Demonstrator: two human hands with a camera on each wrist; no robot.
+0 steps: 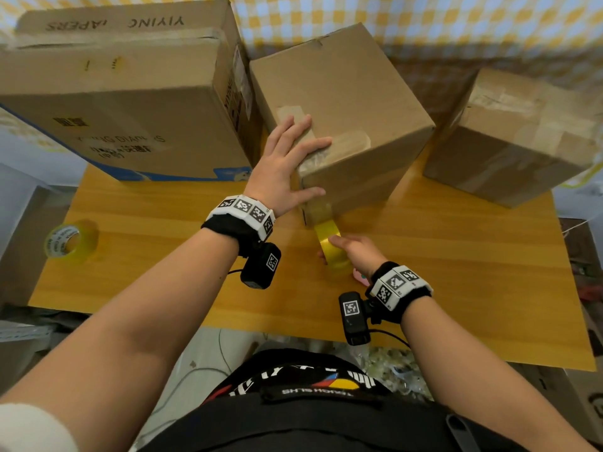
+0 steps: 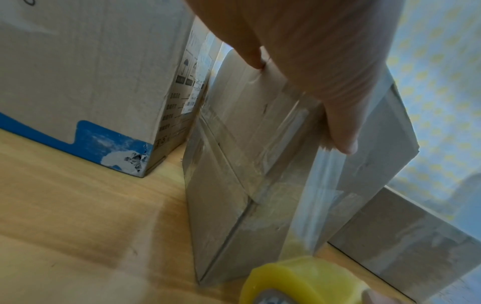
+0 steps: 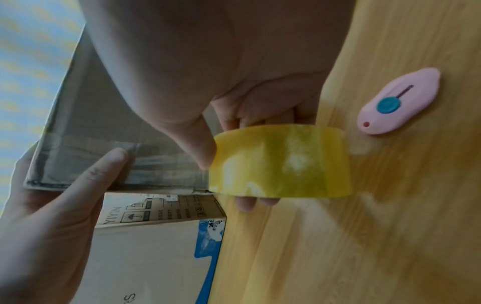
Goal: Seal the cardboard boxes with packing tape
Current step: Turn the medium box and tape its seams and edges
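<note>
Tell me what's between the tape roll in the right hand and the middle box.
A stretch of clear tape runs from the tape roll in the right hand up onto the middle box. The left wrist view shows it best.

The right hand (image 1: 354,252) hides most of the tape roll (image 1: 332,246).

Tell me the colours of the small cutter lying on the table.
The cutter is pink with a teal round slider and a small red dot, clearest in the right wrist view.
</note>
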